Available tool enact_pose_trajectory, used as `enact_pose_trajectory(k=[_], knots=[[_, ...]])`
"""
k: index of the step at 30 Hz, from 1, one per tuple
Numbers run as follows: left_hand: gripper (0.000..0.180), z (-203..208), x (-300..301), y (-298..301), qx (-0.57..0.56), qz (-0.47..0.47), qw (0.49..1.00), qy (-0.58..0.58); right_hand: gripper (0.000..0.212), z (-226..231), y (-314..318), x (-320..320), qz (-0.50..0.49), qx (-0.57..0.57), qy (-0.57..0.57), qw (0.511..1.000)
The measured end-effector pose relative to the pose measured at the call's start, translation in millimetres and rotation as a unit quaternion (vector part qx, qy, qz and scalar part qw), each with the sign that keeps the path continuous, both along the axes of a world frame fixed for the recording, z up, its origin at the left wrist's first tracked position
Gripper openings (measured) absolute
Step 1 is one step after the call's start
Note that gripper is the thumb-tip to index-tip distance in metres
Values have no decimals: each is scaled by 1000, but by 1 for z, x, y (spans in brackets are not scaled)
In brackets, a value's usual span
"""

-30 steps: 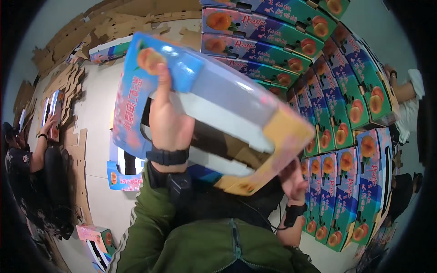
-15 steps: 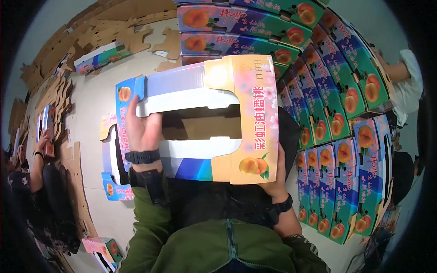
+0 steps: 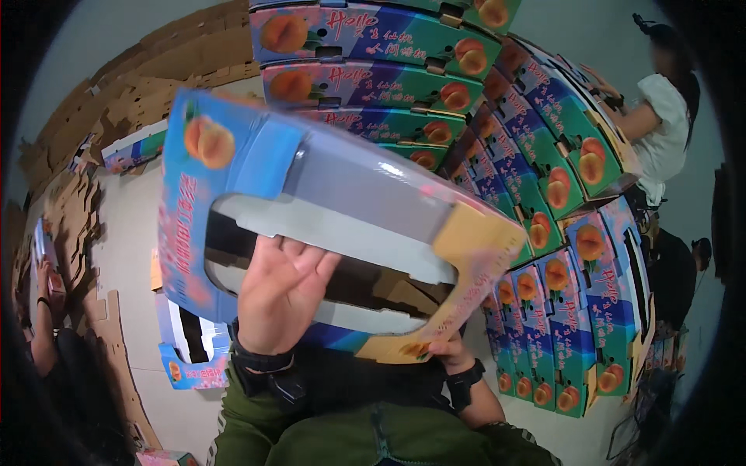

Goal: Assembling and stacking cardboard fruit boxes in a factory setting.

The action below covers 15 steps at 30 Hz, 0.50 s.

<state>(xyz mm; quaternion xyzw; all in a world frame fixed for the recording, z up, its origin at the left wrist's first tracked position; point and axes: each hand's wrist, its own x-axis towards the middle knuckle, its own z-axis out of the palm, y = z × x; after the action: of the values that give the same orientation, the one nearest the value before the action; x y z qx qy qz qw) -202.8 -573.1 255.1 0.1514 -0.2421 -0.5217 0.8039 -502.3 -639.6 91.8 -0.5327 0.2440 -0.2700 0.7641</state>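
Observation:
A printed fruit carton [image 3: 365,175] with a large cut-out window is tilted in front of me, its blue end raised at the left and its yellow end lower at the right. My left hand [image 3: 284,295] reaches through the window, palm up, its fingers hooked under the white inner flap so the tips are hidden. At the lower right corner my right hand [image 3: 452,353] grips the yellow end, partly behind it. Brown cardboard shows inside. Another carton [image 3: 177,371] of the same kind stands on the floor to the left, partly covered by the held one.
Stacked peach cartons [image 3: 381,87] rise ahead, with more cartons [image 3: 556,334] upright at the right. Flattened cardboard [image 3: 186,46] lies along the far left. A co-worker's arm [image 3: 43,326] is at the left edge; another person [image 3: 660,116] stands behind the right stack.
The carton has turned and tilted, its blue end coming up and nearer, its yellow end dropping right. My left hand has shifted from the blue end to the window's inner flap.

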Motion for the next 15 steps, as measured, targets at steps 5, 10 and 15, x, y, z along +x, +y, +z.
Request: enact_pose_trajectory(k=[5, 10, 15], knots=[[92, 46, -32, -1, -47, -143, 963, -225, 85, -13, 3, -9, -10, 38, -25, 999], [65, 38, -46, 3, -308, -322, 728, -521, 86, 14, -3, -32, -151, -1, -201, 968], [48, -24, -58, -16, -229, -488, 612, -578, 73, 126, -22, -14, -526, -155, -317, 774]])
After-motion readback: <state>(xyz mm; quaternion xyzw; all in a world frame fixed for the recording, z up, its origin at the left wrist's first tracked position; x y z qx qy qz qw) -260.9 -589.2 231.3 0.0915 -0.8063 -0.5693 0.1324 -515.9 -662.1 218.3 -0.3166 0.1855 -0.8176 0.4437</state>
